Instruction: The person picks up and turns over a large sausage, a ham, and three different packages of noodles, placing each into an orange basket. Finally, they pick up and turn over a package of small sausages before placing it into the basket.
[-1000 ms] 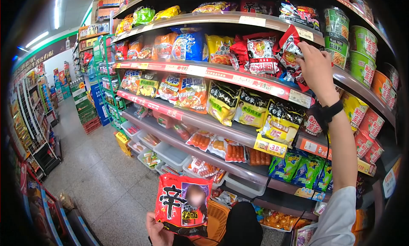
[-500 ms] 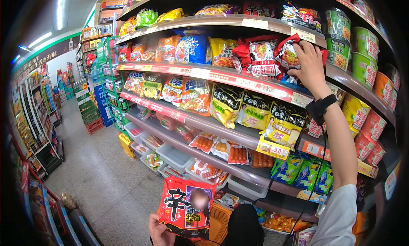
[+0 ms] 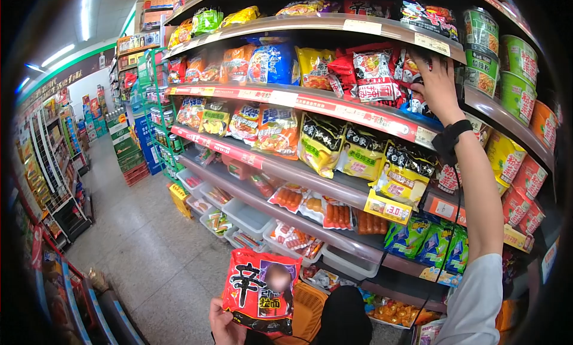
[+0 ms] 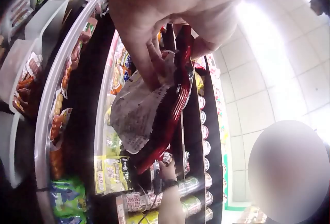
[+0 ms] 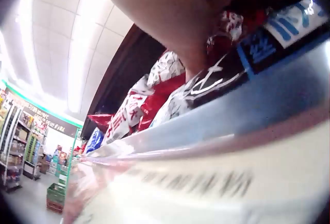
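Observation:
My left hand (image 3: pixel 225 324) pinches the lower left corner of a red noodle packet (image 3: pixel 261 291) with a large black character on its front, held low before me. In the left wrist view the packet's pale printed back (image 4: pixel 139 113) shows, with fingers along its edge. My right hand (image 3: pixel 440 88) reaches into the right end of the upper shelf. Its thumb and fingers are round a red-and-white noodle packet (image 3: pixel 410 70), which it partly covers. Just left stands another red-and-white packet (image 3: pixel 376 73). The right wrist view has the thumb (image 5: pixel 193 62) down among the packets, fingertips hidden.
Below runs a shelf of black-and-yellow noodle packets (image 3: pixel 401 173). Noodle cups (image 3: pixel 518 97) are stacked at the right. Sausage packs (image 3: pixel 337 216) and plastic bins (image 3: pixel 248 218) lie lower down. An orange basket (image 3: pixel 307 309) is behind the held packet. The aisle floor (image 3: pixel 149 237) stretches left.
My right hand has moved deeper into the shelf, and the red-and-white packet, earlier tilted at the front edge, now sits further back. My left hand keeps holding the red packet low.

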`<state>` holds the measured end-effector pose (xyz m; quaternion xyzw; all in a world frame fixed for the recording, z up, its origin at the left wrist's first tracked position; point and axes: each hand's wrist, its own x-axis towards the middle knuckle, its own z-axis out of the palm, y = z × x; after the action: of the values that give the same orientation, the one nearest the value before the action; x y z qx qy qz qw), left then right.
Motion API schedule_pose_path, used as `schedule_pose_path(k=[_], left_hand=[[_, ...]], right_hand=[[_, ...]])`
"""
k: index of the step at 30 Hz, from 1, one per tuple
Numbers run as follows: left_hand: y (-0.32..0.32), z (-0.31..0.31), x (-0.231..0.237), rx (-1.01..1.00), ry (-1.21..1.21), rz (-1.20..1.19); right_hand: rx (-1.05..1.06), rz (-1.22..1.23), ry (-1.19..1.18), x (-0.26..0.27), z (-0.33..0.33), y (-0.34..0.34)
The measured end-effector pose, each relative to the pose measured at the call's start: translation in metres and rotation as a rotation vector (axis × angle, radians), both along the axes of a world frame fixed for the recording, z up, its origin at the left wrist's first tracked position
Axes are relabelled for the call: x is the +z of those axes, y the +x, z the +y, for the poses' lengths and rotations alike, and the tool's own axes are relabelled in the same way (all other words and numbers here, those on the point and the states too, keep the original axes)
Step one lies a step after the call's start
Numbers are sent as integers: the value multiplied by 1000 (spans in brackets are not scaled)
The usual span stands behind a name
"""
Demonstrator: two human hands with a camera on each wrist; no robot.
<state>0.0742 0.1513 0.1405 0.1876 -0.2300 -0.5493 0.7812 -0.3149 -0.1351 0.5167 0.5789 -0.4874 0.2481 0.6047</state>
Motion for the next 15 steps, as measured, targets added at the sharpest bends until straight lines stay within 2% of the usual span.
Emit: schedule_pose_path(k=[2,4,6,8,9,11,12,15], left_hand=[[-7,-5,7,74,1,-37],[-8,-5,10,143,4,-73],[-8,-7,8,154,-19,-58],[-11,-6,11,135,-9,-48],[-12,-6,12,113,-4,-47],[-15,-7,12,96,-9,-41],[-15,-7,12,92,-13,-40],[-13,-6,9,78,-32,-74]], right_hand=[[-42,-42,90,4,-1,-6],[64,-299,350,4,3,-6],[21,-233,365,7,-7,-26],[206,-207,446,11,-14,-39],[196,-206,446,10,-7,-35],[-9,-249,379,4,11,-13],[-10,-247,376,1,15,-10],[-120,-101,145,-10,28,4]])
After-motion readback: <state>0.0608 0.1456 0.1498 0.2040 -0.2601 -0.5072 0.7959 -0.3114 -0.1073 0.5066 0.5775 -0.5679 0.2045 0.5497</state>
